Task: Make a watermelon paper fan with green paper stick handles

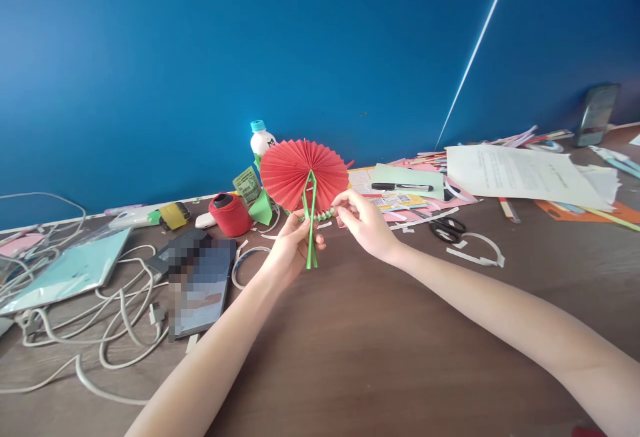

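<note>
A round pleated red paper fan (295,167) stands upright in front of me, its folds spreading from the middle. Green paper strips (311,253) run down from its centre as a handle. My left hand (289,243) is closed around this handle, thumb on the near side. A crinkled green-and-white strip (326,214) shows along the fan's lower edge; part of it is hidden behind the left hand and handle. At the strip's right end, the fingertips of my right hand (364,222) are pinched together.
Left of the fan are a red roll (231,215), a white bottle (261,137), a phone (207,290) and tangled white cables (125,310). Rightward lie a black marker (403,187), scissors (447,229), printed paper (520,173) and paper strips. A blue wall (320,50) rises behind.
</note>
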`<move>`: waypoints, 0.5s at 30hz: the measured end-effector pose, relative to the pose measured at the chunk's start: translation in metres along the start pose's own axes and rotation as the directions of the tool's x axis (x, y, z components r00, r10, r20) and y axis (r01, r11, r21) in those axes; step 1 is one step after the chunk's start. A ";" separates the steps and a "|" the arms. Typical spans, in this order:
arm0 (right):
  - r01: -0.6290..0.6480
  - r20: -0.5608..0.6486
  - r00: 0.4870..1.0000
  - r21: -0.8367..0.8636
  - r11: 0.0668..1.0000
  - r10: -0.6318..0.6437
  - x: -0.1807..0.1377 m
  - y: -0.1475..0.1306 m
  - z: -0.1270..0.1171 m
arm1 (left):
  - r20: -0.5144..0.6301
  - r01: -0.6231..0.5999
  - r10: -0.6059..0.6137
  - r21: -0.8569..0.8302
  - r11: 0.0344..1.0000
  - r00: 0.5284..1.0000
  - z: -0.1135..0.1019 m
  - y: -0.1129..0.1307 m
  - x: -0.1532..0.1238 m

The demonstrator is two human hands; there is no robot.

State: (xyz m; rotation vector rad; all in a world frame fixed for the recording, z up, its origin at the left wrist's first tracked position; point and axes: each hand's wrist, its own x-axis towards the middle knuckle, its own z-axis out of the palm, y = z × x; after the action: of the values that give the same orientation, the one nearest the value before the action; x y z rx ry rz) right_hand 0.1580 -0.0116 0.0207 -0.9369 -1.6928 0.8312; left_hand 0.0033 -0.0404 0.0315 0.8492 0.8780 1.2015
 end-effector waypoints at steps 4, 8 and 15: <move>-0.302 0.057 0.953 0.235 0.924 0.297 0.007 0.002 -0.001 | 0.073 -0.004 0.005 -0.016 1.000 0.997 -0.001 -0.001 0.000; -0.439 0.239 0.898 0.492 0.752 0.368 0.008 0.002 0.001 | 0.152 -0.001 0.007 -0.034 0.999 0.988 -0.003 -0.005 -0.001; -0.348 0.274 0.938 0.717 0.604 0.214 0.008 0.003 0.004 | 0.307 0.145 -0.129 -0.030 0.989 0.943 -0.003 -0.005 -0.003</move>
State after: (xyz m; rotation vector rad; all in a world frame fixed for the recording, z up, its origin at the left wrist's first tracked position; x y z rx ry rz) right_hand 0.1535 -0.0033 0.0204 -0.5366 -1.1139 1.7122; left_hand 0.0025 -0.0443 0.0261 0.8878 0.6396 0.9368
